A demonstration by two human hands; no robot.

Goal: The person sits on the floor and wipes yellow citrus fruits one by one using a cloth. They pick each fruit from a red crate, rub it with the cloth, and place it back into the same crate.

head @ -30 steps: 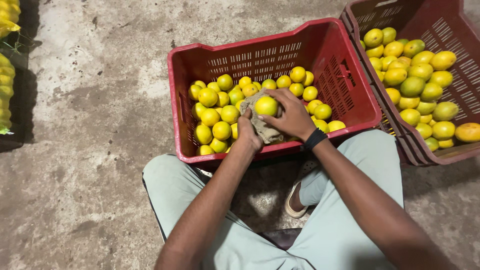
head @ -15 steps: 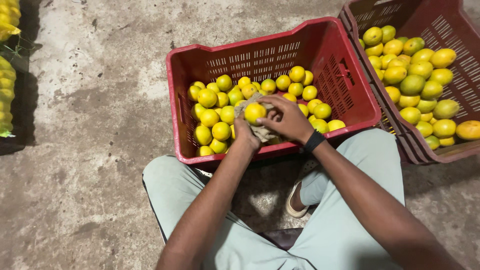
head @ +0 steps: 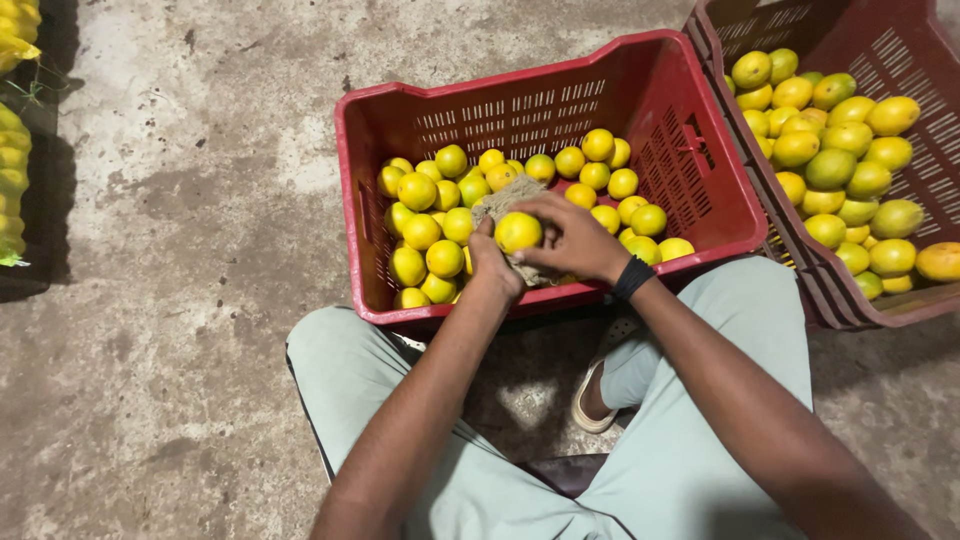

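Fruit in hand: one yellow citrus fruit (head: 518, 231) sits between both hands, above the near half of the red crate (head: 700, 190), just inside its near rim.
Right hand: the right hand (head: 572, 238) closes over the fruit from the right and from above, fingers curled round it, wrist with a black band (head: 632, 277) resting at the crate's near rim.
Left hand: the left hand (head: 492, 262) comes up from the near side, left of the fruit, and grips a scrap of coarse brownish cloth (head: 505, 200) against the fruit; how tightly the fingers close under the cloth cannot be told.
Key relation: the fruit lies at the meeting point of the two hands, cloth on its far and lower side, right palm on its right; it is round, so it has no long axis to speak of; both hands touch it, the right covering more of it.
Red crate contents: a single loose layer of yellow and yellow-green fruit, thickest along the left and far sides, with bare crate floor showing toward the right wall.
Second crate: a darker red crate (head: 905, 60) stands touching the red crate's right side, heaped much fuller with larger yellow and green fruit.
Ground: rough concrete floor (head: 180, 250) left of the red crate; the person's pale green trousers (head: 740, 330) frame its near rim.
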